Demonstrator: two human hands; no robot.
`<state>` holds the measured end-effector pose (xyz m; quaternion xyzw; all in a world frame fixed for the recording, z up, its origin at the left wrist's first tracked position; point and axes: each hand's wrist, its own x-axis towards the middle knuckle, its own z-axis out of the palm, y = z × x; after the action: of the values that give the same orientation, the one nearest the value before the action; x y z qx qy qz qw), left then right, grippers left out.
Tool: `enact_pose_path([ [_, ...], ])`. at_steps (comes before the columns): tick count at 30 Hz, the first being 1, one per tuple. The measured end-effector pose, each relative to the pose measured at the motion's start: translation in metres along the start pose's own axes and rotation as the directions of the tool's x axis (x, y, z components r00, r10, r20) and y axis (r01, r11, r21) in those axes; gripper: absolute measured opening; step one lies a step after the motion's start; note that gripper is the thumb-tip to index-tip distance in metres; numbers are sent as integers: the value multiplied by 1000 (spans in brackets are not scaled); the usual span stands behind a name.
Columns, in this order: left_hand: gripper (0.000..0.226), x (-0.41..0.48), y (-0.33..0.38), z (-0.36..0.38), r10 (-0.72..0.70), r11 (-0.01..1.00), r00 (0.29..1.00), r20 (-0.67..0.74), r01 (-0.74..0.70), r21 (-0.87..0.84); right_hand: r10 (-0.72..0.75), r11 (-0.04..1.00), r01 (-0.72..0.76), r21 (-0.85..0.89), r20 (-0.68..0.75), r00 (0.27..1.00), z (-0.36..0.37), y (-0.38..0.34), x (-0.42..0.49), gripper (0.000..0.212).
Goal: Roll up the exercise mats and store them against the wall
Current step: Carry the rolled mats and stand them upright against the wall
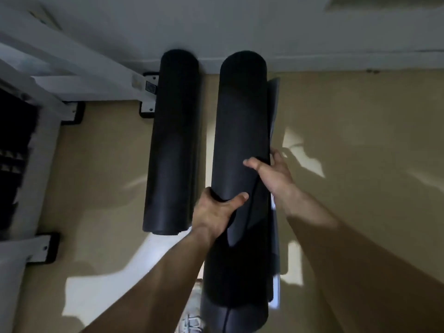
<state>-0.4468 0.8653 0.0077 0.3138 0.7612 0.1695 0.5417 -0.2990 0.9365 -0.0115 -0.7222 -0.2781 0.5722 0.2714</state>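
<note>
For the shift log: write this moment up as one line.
phase: stowing | left hand: grips right rolled black mat | right hand: grips same mat's loose-flap side | left rolled black mat: at wall, untouched

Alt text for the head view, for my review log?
Left hand and right hand grip a rolled black mat whose far end reaches the white wall. A second rolled mat is to its left, beside a white frame.

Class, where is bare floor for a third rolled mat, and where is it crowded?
Bare floor lies right of the held mat, along the wall. Another patch lies left of the stored mat, near the white frame. Crowded: the narrow gap between the mats.
</note>
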Motion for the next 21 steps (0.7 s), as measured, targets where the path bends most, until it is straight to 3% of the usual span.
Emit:
enact_pose_path([
  [2, 84, 46, 3, -6, 44, 998, 999, -1, -44, 50, -34, 998, 35, 54, -5, 999, 24, -6, 42, 78],
  [4, 102, 86, 14, -15, 136, 982, 990, -31, -131, 133, -69, 996, 71, 55, -24, 997, 48, -9, 84, 95],
  [9, 84, 136, 22, -16, 317, 810, 948, -27, -256, 528, -44, 952, 57, -301, 51, 998, 93, 12, 112, 93],
  [11, 80, 135, 13, -15, 304, 795, 953, -11, -247, 553, -25, 933, 35, -359, 33, 999, 95, 27, 100, 91],
  [14, 71, 122, 5, -27, 292, 821, 956, -2, -250, 514, -77, 960, 75, -269, 4, 997, 82, 39, 83, 85],
  [21, 51, 23, 6, -57, 105, 823, 994, 44, -111, 557, 61, 850, -28, -526, 45, 997, 28, 30, -16, 67],
])
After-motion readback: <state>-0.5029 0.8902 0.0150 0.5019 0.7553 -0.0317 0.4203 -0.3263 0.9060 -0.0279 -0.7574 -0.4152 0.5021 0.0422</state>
